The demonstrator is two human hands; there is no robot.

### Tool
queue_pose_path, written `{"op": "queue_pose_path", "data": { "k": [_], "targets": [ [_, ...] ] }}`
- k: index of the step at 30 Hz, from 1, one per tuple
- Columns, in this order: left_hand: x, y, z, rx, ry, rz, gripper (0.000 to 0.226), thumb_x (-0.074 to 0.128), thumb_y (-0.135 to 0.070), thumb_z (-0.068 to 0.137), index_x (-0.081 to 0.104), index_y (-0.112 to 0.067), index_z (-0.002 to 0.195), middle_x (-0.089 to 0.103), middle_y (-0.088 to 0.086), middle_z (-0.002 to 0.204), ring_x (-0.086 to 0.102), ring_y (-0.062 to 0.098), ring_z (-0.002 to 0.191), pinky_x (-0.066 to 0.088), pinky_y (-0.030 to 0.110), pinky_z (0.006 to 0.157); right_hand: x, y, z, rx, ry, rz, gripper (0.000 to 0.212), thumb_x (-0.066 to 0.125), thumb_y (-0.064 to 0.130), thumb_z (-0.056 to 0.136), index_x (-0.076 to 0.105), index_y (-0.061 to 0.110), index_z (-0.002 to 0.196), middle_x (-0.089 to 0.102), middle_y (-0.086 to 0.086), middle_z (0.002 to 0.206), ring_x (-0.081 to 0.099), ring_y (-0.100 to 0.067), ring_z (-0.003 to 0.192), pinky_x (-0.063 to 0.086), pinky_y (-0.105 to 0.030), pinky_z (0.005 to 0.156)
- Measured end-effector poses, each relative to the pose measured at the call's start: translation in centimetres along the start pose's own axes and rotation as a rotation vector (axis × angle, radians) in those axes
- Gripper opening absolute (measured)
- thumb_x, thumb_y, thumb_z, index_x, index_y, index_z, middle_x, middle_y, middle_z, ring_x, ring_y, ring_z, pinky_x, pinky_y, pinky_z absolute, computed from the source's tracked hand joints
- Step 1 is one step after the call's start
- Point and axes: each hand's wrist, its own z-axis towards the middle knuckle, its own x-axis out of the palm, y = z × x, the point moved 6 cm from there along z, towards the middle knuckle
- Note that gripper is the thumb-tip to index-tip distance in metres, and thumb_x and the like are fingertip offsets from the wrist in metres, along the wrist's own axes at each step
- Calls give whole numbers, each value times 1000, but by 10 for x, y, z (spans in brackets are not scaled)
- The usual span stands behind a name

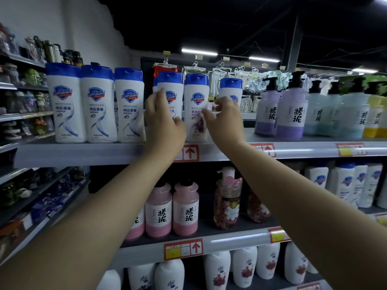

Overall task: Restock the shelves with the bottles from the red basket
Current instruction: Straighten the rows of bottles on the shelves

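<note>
White Safeguard bottles with blue caps stand in a row on the top shelf [83, 153]. My left hand [165, 126] is raised to that shelf and grips one of them [170, 86], fingers on its left side and thumb across its front. My right hand [224, 120] pinches the right edge of the neighbouring bottle with the purple flower label [195, 95], thumb on its front and fingers curled beside it. Another blue-capped bottle [231, 86] stands behind my right hand, partly hidden. The red basket is out of view.
Three more Safeguard bottles [98, 105] stand to the left, and purple and pale pump bottles [291, 114] to the right. Pink bottles [159, 210] and a flower pump bottle [227, 204] fill the shelf below. Another shelf rack [27, 116] runs along the left.
</note>
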Motion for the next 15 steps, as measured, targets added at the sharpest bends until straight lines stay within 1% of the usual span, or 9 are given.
{"op": "queue_pose_path", "data": {
  "k": [2, 3, 5, 7, 8, 9, 11, 13, 15],
  "targets": [
    [3, -12, -4, 45, 6, -21, 61, 51, 4, 90, 28, -6, 146, 26, 10, 150, 30, 18, 137, 21, 6, 99, -11, -6, 2, 3, -76, -3, 40, 61, 22, 90, 49, 7, 125, 45, -11, 128, 46, -20, 111, 29, -16, 82],
    [6, -16, -5, 57, 21, -23, 61, 51, 5, 90, 30, -7, 146, 28, 10, 149, 30, 18, 137, 19, 4, 98, -17, -10, 3, 19, -105, -1, 41, 61, 20, 90, 47, 6, 126, 42, -11, 130, 42, -22, 116, 28, -17, 84],
    [15, -22, -6, 75, 63, -19, 61, 52, 5, 89, 31, -7, 145, 31, 11, 147, 31, 20, 136, 24, 11, 102, -22, -20, 6, 73, -107, -32, 45, 62, 18, 89, 43, 5, 127, 38, -13, 133, 37, -27, 123, 28, -22, 91],
    [24, -25, -10, 86, 105, 1, 62, 53, 5, 87, 31, -5, 144, 32, 14, 145, 32, 24, 136, 29, 25, 109, -22, -32, 11, 150, -58, -90, 50, 64, 22, 87, 40, 3, 126, 40, -14, 131, 38, -29, 122, 31, -32, 102],
    [27, -26, -12, 79, 121, 9, 62, 53, 5, 87, 31, -5, 144, 32, 14, 145, 31, 24, 136, 28, 28, 111, -20, -40, 14, 205, -28, -48, 51, 66, 23, 85, 40, 4, 123, 44, -14, 127, 42, -29, 119, 37, -37, 102],
    [30, -26, -14, 69, 130, 21, 63, 52, 5, 87, 30, -5, 145, 31, 14, 145, 30, 25, 137, 26, 29, 113, -18, -47, 16, 264, 10, 43, 50, 69, 24, 83, 39, 6, 119, 48, -13, 122, 49, -28, 114, 43, -40, 98],
    [35, -26, -16, 60, 131, 59, 64, 52, 5, 86, 30, -4, 145, 30, 14, 146, 28, 26, 137, 22, 28, 114, -13, -55, 18, 338, 80, 205, 52, 72, 21, 81, 36, 8, 117, 54, -10, 115, 58, -25, 104, 52, -39, 89],
    [38, -25, -17, 58, 131, 98, 65, 52, 5, 85, 30, -4, 145, 29, 15, 146, 27, 27, 138, 20, 27, 113, -10, -58, 19, 353, 146, 264, 52, 71, 19, 82, 37, 7, 120, 56, -8, 111, 60, -22, 98, 54, -36, 86],
    [40, -24, -15, 59, 135, 127, 65, 52, 6, 84, 30, -3, 145, 28, 15, 147, 27, 28, 138, 18, 25, 113, -9, -60, 21, 340, 181, 288, 48, 72, 16, 82, 42, 7, 118, 59, -7, 108, 61, -22, 97, 55, -34, 82]
  ]
}}
